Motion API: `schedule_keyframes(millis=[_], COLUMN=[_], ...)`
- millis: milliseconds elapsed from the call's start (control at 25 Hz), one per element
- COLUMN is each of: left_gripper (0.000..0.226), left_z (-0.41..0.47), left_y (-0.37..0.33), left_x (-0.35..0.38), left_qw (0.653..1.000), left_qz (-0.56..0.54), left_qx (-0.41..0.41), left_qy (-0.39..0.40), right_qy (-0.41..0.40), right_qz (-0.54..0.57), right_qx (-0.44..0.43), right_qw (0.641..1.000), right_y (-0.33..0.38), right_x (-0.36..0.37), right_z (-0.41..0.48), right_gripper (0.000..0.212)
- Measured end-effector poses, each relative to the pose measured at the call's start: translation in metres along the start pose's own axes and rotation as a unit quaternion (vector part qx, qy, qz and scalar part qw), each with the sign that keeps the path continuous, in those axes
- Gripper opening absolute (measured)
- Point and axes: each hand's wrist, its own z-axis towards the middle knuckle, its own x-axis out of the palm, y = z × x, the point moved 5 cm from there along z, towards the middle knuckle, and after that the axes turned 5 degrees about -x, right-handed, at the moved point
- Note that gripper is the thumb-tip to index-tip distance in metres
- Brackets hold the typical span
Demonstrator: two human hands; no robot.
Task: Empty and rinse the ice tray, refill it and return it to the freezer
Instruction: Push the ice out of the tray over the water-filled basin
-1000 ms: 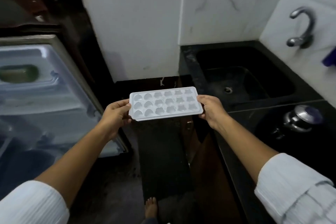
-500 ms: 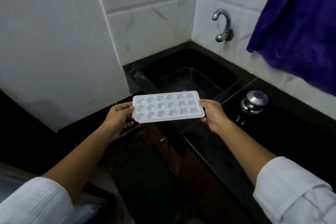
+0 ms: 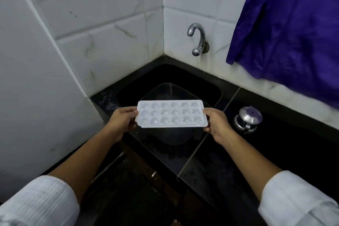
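A white ice tray [image 3: 171, 113] with three rows of shaped cells is held level over the near part of the black sink [image 3: 207, 88]. My left hand [image 3: 122, 121] grips its left short end and my right hand [image 3: 216, 123] grips its right short end. A chrome tap [image 3: 198, 38] juts from the tiled wall above the sink's far side; no water runs from it. The cells look pale; I cannot tell whether they hold ice.
A steel lidded pot [image 3: 247, 118] stands on the black counter [image 3: 275, 152] right of the sink. A purple cloth [image 3: 293, 24] hangs over the wall at upper right. A white wall [image 3: 36, 79] closes the left side. Dark cabinet doors lie below the counter edge.
The view has swung right from the open fridge to the sink. Both hands have carried the tray from beside the fridge to above the sink basin.
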Motion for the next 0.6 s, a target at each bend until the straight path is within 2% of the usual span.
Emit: schedule_keyframes(millis=[160, 440, 600], left_gripper=[0.022, 0.021, 0.024], left_z=[0.041, 0.12, 0.169], left_y=[-0.024, -0.054, -0.066], left_x=[-0.007, -0.017, -0.014], left_qw=[1.0, 0.999, 0.994], left_qz=[0.008, 0.02, 0.061], left_qx=[0.004, -0.017, -0.055], left_qy=[-0.001, 0.028, 0.068], right_qy=[-0.004, -0.037, -0.027], right_qz=[-0.032, -0.024, 0.004], right_qx=[-0.009, -0.014, 0.019], right_qw=[0.999, 0.999, 0.999], right_y=[0.011, 0.014, 0.011], right_x=[0.011, 0.032, 0.045], right_z=[0.033, 0.071, 0.09], right_gripper=[0.014, 0.013, 0.024])
